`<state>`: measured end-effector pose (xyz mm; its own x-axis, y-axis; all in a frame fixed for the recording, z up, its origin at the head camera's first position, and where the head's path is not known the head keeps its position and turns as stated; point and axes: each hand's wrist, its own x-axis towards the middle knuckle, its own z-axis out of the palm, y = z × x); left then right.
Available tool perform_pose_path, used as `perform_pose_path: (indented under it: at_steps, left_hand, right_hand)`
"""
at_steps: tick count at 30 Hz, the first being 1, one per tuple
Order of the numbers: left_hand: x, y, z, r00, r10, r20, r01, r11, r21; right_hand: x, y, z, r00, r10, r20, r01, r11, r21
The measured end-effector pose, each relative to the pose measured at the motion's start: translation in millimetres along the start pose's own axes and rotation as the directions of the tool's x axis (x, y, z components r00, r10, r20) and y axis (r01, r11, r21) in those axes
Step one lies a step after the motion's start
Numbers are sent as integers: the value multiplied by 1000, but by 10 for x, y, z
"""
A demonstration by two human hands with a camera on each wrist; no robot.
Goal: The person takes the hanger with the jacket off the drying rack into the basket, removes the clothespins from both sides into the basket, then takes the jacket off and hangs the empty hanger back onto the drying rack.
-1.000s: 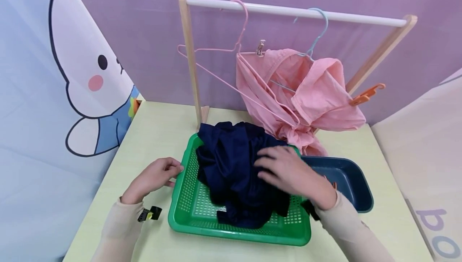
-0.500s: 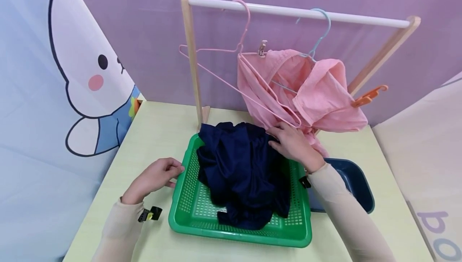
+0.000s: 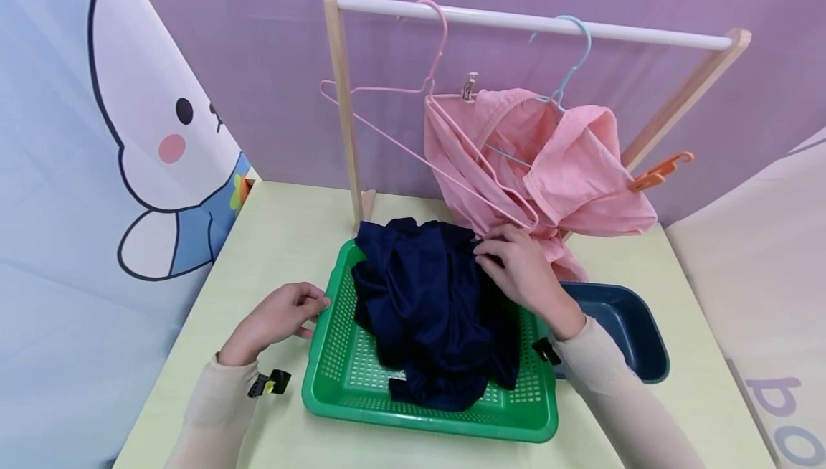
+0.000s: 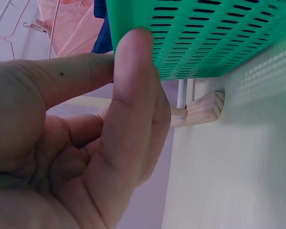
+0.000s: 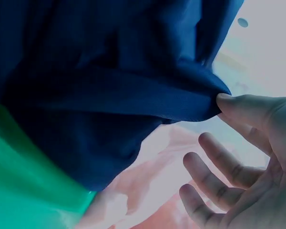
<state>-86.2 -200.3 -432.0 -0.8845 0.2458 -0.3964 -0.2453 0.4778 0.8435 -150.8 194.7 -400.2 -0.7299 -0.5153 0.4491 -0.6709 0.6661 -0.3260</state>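
Note:
A navy blue garment [image 3: 426, 304] lies bunched in a green plastic basket [image 3: 413, 420] on the table. My left hand [image 3: 280, 316] pinches the basket's left rim between thumb and fingers, plain in the left wrist view, where the perforated basket wall [image 4: 195, 38] rises beyond the fingertips. At the back right of the basket my right hand [image 3: 525, 272] pinches an edge of the garment [image 5: 133, 95] between thumb and index finger. Its other fingers [image 5: 229, 164] are spread apart from the cloth in the right wrist view.
Behind the basket stands a wooden rack with a white bar [image 3: 490, 19]. From it hang a pink hanger [image 3: 387, 89] and a blue hanger [image 3: 576, 60] bearing a pink garment [image 3: 568, 168]. An orange clip [image 3: 658, 172] grips that garment. A dark blue tub [image 3: 635, 325] stands at the right.
My right hand has moved from above the middle of the garment to its back right edge and now pinches the cloth there. The left hand stays on the basket rim.

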Motion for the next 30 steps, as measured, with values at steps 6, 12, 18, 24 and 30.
perform_pose_path:
  at_steps: [6, 12, 18, 24, 30]
  left_hand:
    - [-6, 3, 2, 1000, -11, -10, 11, 1000, 10]
    - [-11, 4, 10, 1000, -18, -16, 18, 1000, 7]
    - [-3, 1, 14, 1000, 0, -7, 0, 1000, 10]
    - [7, -3, 10, 1000, -5, -3, 5, 1000, 8]
    - [2, -1, 11, 1000, 2, 0, -2, 1000, 8]
  right_hand:
    - [-93, -235, -99, 995, -41, -96, 46, 998, 47]
    - [-77, -442, -240, 976, -105, -190, 124, 988, 90]
    - [-92, -767, -380, 933, -253, -256, 282, 956, 83]
    - [-209, -1102, -450, 902, -339, -268, 359, 933, 28]
    - [-438, -1208, -338, 911, -405, -72, 408, 913, 24]
